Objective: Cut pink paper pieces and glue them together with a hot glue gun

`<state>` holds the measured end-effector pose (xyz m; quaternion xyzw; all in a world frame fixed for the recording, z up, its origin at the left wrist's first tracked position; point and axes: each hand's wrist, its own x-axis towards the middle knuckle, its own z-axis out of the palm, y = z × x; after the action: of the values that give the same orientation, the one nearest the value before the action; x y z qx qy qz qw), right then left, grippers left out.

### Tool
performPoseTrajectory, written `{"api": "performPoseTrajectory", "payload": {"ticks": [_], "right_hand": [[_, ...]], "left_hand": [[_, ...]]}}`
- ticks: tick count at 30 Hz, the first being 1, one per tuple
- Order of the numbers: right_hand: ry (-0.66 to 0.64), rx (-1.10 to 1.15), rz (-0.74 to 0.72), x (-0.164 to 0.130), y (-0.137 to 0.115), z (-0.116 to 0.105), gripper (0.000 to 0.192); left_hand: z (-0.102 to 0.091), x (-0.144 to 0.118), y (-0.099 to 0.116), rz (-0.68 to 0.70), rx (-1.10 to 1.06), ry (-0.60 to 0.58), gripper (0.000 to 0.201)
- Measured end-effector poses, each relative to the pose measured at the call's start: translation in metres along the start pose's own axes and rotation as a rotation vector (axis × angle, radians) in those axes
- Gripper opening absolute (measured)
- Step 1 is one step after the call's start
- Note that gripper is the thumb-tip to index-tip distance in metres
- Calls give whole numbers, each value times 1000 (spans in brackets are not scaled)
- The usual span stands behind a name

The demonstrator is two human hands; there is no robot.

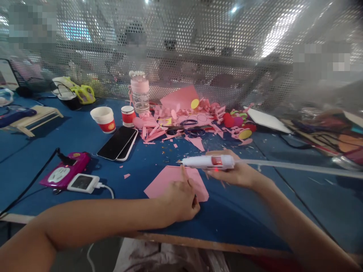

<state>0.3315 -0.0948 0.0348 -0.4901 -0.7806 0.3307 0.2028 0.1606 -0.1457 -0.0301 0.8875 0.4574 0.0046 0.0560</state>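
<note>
A pink piece of paper [160, 183] with angled corners lies flat near the table's front edge. My left hand [180, 198] presses down on it, the index finger stretched toward its far edge and the other fingers curled. Just above that edge is the metal tip of a white hot glue gun [195, 162], level and pointing left. Around its body my right hand [235, 170] is closed, palm partly behind it. A red light glows on the gun's underside. From its back a long translucent glue stick [297, 167] runs off to the right.
Pink paper scraps [198, 119] are heaped at the back, with scissors [195, 132] among them. To the left are a phone [117, 143], paper cups [103, 119], a clear bottle [140, 92] and a purple power strip [66, 170] with cables. A perforated metal screen [181, 49] stands behind.
</note>
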Motion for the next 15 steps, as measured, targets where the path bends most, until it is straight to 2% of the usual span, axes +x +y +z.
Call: {"api": "performPoseTrajectory", "payload": {"ticks": [1, 3, 7, 15], "right_hand": [[-75, -119, -63, 7, -4, 2, 10], [-145, -301, -216, 20, -10, 4, 20], [-290, -430, -411, 36, -6, 4, 19], [-383, -495, -388, 41, -8, 0, 21]], "left_hand": [[0, 0, 0, -4, -6, -4, 48], [0, 1, 0, -12, -19, -30, 49], [3, 3, -2, -10, -61, -105, 51], [2, 4, -2, 2, -79, -127, 52]]}}
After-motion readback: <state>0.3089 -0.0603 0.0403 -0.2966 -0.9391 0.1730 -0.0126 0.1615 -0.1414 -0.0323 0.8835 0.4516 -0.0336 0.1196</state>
